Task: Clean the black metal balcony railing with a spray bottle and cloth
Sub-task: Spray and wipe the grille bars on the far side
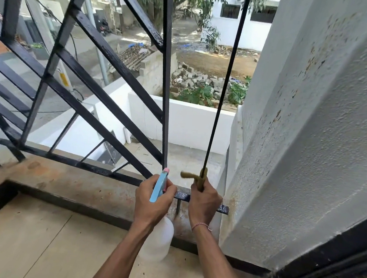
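Note:
The black metal railing (106,96) rises from a concrete ledge, with slanted bars at the left and two thin uprights near the wall. My left hand (152,200) grips a spray bottle (158,241) with a blue trigger head and a clear white body, its pink nozzle tip up against the foot of the left upright bar (166,70). My right hand (203,205) grips an olive-yellow cloth (201,178) wrapped round the bottom of the right upright bar (225,76). A loose end of the cloth sticks out to the left. The wet bottom rail (183,196) runs behind both hands.
A grey textured wall (312,128) with rust stains stands close on the right. A black door frame (321,273) fills the bottom right. The tan balcony floor (35,248) lies below. Beyond the bars is a drop to a white-walled yard.

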Tool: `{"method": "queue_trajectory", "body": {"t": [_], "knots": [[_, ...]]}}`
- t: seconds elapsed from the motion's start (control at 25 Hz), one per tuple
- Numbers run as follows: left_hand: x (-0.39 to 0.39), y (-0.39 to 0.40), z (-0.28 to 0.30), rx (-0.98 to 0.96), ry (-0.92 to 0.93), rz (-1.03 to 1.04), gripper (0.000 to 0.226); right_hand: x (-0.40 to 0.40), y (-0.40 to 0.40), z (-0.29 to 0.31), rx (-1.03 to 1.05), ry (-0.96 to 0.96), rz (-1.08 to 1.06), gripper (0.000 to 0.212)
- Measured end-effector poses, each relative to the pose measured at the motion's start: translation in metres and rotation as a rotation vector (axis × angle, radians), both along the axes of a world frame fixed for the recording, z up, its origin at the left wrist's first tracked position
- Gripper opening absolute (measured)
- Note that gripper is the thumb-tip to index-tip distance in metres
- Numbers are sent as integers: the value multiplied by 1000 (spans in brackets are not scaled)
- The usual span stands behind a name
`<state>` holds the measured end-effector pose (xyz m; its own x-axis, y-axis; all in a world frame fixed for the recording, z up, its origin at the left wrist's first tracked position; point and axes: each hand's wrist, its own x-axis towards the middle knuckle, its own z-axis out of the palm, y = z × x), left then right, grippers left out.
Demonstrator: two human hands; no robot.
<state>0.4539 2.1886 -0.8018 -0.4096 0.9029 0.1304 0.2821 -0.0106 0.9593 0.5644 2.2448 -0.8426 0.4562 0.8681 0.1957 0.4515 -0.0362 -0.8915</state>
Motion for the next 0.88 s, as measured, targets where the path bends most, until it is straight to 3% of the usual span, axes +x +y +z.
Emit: {"method": "queue_trajectory", "body": {"t": [0.28,0.48,0.6,0.88], "knots": [[9,-9,14,42,-21,-17,12,-4,-1,18,54,-58,-20,15],[20,-1,41,57,-49,-102,5,1,4,83,228,-62,-24,13],[23,10,75,81,16,-173,6,4,8,119,283,-57,-2,15],[10,23,187,-20,51,-171,8,5,5,220,171,-41,25,14]]}}
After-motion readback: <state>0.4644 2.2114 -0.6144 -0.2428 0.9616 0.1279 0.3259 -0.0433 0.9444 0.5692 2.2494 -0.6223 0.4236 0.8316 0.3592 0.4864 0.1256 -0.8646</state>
